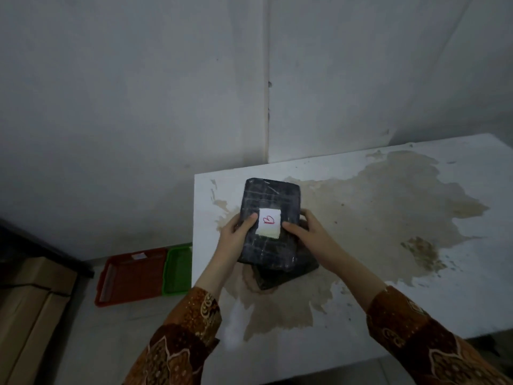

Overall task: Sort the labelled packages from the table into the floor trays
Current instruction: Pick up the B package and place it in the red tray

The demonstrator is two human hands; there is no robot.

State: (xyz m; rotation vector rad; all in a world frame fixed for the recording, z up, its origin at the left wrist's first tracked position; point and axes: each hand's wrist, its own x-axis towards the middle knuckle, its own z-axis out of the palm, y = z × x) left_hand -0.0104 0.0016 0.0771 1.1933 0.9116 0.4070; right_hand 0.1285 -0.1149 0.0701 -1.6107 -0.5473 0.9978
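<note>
A black wrapped package (268, 195) with a white label marked in red is held at the left end of the stained white table (388, 218). My left hand (237, 232) grips its left edge and my right hand (308, 232) grips its right edge, thumbs on top beside the label. A second black package (286, 276) lies on the table underneath it, mostly hidden. On the floor to the left of the table stand a red tray (130, 276) and a green tray (177, 270); the green one is partly hidden by the table edge.
Cardboard boxes (30, 301) are stacked at the lower left on the floor. Plain white walls meet in a corner behind the table. A white slip lies at the red tray's far end. Pale floor tiles show between the boxes and the table.
</note>
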